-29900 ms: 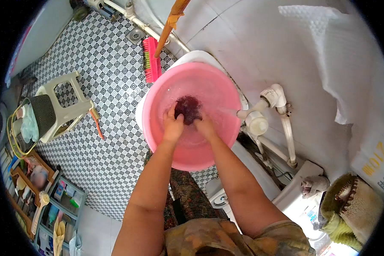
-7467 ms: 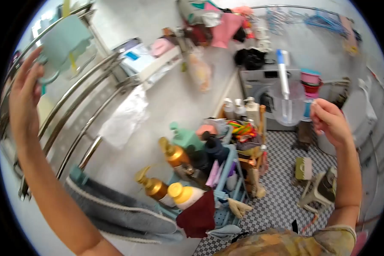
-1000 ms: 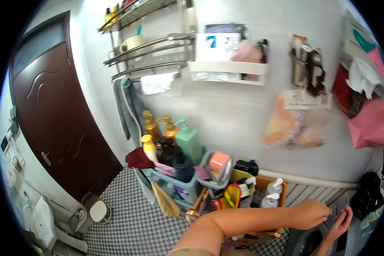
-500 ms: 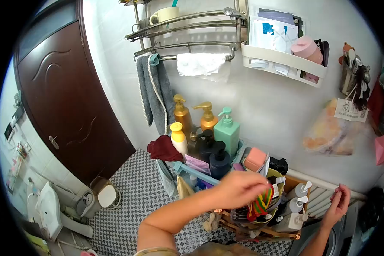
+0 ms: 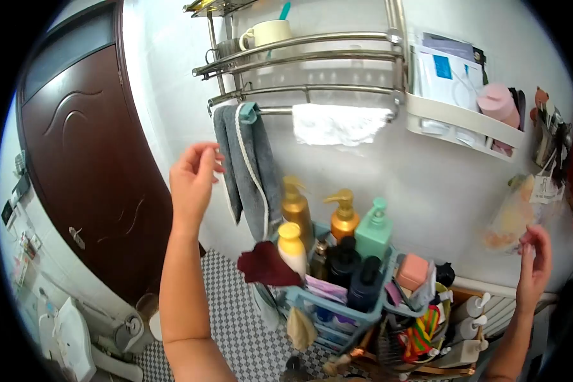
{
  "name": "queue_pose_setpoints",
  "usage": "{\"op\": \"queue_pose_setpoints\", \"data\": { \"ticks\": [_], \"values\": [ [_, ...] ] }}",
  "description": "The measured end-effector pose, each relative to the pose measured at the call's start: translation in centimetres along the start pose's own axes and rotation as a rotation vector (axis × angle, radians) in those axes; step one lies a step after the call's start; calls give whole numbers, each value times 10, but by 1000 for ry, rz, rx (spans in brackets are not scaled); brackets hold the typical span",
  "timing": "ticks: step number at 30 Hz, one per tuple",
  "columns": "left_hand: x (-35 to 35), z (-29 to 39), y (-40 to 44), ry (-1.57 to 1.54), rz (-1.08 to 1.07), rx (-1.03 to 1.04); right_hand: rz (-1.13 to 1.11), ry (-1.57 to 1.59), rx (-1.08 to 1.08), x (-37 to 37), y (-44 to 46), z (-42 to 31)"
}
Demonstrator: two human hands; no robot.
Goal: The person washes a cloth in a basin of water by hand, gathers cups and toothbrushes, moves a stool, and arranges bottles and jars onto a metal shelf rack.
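My left hand [image 5: 196, 175] is raised at the left end of the metal rack, beside the grey towel [image 5: 254, 169] that hangs there. Its fingers are loosely bent and apart, and I see nothing in them. At the right, my right hand [image 5: 536, 261] hovers in front of the wall, near a clear bag with orange contents [image 5: 512, 219]. Its fingers are slightly curled and nothing shows in them. Between my arms stands a blue basket [image 5: 299, 302] with pump bottles, among them a green one [image 5: 374, 232] and a yellow-capped white one [image 5: 291, 248]. A dark red cloth [image 5: 267, 264] drapes over its edge.
A metal wall rack [image 5: 337, 41] bears a cream mug [image 5: 270, 32], and a white towel [image 5: 337, 124] hangs below. A white wall shelf [image 5: 458, 114] is at the right. Several white pump bottles [image 5: 471, 307] stand in a wooden crate. A brown door [image 5: 89, 159] is on the left.
My left hand has moved up and left, from over the crate to beside the grey towel. The view has shifted, and my right hand now appears higher and further right.
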State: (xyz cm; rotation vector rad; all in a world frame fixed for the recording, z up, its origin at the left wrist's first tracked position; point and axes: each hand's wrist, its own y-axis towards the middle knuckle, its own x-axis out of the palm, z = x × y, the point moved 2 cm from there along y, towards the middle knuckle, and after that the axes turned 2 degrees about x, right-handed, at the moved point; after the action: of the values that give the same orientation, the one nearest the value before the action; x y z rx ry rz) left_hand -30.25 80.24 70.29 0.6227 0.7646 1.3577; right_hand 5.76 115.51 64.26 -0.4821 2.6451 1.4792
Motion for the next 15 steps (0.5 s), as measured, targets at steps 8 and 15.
{"op": "queue_pose_setpoints", "data": {
  "ticks": [8,15],
  "values": [
    [-53,-78,175,68,135,260,-101,-62,-374,175,83,-167],
    [-51,-117,271,194,149,331,-105,-1,-573,318,170,-237]
  ]
}}
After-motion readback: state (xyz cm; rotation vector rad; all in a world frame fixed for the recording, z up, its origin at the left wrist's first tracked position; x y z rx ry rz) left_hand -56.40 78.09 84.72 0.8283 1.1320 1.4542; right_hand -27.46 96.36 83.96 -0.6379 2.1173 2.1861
